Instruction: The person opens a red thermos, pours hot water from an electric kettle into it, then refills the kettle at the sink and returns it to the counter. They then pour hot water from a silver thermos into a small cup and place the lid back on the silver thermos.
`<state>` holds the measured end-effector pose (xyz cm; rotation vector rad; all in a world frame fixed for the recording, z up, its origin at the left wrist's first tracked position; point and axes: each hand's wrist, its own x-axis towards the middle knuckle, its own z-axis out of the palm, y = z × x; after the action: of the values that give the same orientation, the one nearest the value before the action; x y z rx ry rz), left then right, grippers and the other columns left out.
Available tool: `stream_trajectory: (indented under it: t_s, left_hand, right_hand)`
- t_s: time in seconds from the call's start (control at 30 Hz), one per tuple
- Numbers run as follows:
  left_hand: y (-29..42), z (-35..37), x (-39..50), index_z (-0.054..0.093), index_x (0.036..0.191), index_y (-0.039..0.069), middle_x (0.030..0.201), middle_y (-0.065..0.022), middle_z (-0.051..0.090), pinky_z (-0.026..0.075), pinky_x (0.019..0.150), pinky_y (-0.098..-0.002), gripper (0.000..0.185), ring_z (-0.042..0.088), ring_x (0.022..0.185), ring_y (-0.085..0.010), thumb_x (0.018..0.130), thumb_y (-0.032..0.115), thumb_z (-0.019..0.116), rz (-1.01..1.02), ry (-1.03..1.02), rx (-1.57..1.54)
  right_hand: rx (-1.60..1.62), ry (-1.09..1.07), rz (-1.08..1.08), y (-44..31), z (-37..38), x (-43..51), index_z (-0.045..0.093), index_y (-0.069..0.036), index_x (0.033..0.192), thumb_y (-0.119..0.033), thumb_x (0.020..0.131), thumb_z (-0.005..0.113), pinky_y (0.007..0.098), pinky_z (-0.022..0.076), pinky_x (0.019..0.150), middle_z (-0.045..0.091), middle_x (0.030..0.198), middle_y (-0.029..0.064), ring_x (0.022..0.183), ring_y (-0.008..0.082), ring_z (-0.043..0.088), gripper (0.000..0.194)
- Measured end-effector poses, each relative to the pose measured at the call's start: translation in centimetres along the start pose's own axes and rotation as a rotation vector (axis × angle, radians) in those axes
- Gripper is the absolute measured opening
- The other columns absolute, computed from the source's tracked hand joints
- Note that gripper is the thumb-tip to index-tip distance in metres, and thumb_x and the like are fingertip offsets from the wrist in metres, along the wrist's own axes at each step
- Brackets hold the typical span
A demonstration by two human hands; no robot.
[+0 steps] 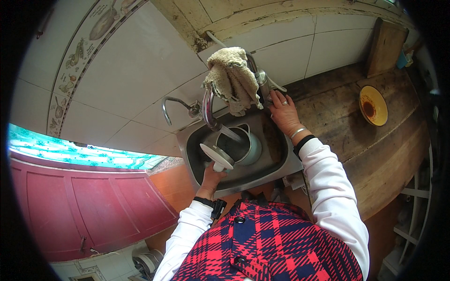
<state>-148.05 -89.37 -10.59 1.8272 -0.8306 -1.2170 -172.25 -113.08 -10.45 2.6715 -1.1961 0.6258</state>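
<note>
My left hand (211,180) holds a round white lid (217,156) by its knob, tilted at the near-left rim of a pale blue pot (254,151). The pot stands in a stainless steel sink (225,191). Water runs from a curved chrome faucet (208,109) into the pot. At the faucet's base, my right hand (284,111) has its fingers around the metal body; their exact grip is partly hidden. A worn beige cloth (232,77) hangs over the faucet and covers part of its neck.
A smaller curved tap (175,101) projects from the tiled wall, left of the faucet. On the wooden countertop (337,123) to the right sits a yellow bowl (373,105) with reddish residue. A wooden board (386,47) leans at the back. Maroon panelling (95,203) lies left.
</note>
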Motion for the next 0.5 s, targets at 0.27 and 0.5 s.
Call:
stream_trajectory:
  t_s: [0.27,0.5]
  left_hand:
    - [0.46,0.07,-0.10,0.054,0.104,-0.003,0.082,-0.0032,0.056,0.041,0.056,-0.0222,0.045,0.051,0.066,-0.0112,0.060,0.001,0.062,-0.003,0.006,0.021]
    - [0.79,0.28,-0.30,0.056,0.100,-0.003,0.082,-0.0033,0.057,0.041,0.056,-0.0223,0.042,0.051,0.066,-0.0112,0.059,0.001,0.062,-0.023,0.017,-0.023]
  right_hand:
    - [0.013,-0.033,0.012,-0.09,-0.20,0.00,0.061,-0.009,0.086,-0.016,0.062,0.067,0.0453,0.0323,0.097,0.033,0.135,0.0119,0.123,0.0267,0.033,0.026]
    - [0.001,-0.012,0.016,-0.11,0.11,0.03,0.060,-0.007,0.085,-0.015,0.061,0.066,0.0448,0.0329,0.097,0.034,0.134,0.0120,0.123,0.0264,0.033,0.026]
